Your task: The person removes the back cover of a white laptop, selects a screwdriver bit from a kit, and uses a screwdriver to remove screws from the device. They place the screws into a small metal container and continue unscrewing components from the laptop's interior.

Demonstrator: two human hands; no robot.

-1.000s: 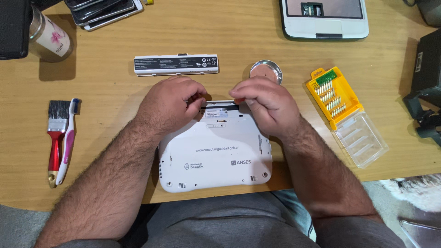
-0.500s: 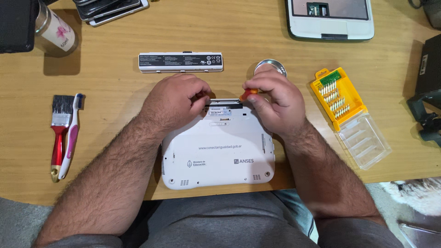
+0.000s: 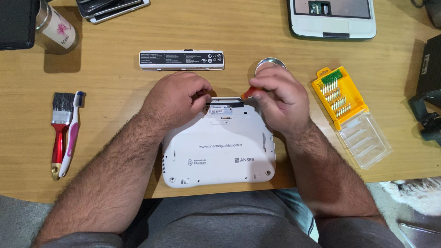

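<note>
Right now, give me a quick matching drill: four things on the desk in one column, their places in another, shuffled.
1. battery
2. bit case
3. brush
4. laptop

a. far left of the desk
b. under both hands
c. right of the right hand
d. beyond the left hand

Pairs: 1-d, 2-c, 3-a, 4-b

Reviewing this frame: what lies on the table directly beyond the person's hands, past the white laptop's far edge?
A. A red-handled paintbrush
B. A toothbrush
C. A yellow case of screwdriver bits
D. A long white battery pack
D: the long white battery pack lies crosswise just beyond the left hand and the white laptop; the brushes sit far off to the left, the yellow bit case to the right.
</note>
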